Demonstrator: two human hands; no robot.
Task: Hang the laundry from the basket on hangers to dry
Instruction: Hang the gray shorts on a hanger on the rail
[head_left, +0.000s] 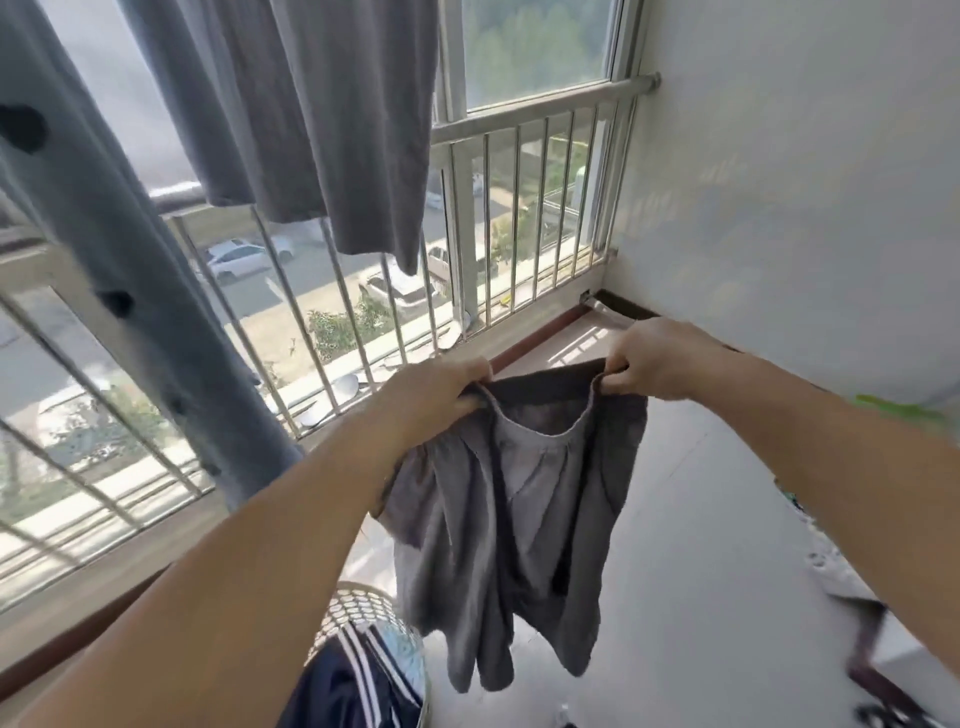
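Above the basket (358, 613), both hands (left (436, 395), right (649, 364)) hold shorts (498, 519) waistband-up, legs down.

Grey shorts (511, 519) hang open by the waistband above the basket (358, 613).

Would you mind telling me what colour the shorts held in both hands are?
The shorts are grey with a darker waistband, seen clearly in the head view.

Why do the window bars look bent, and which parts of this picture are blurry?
Head view: the wide-angle lens bows the railing bars toward the edges. Head view: the hanging grey garment at left and the lower right corner are smeared with blur. Head view: daylight through the window lights the wall; the shorts between both hands stay fairly sharp.
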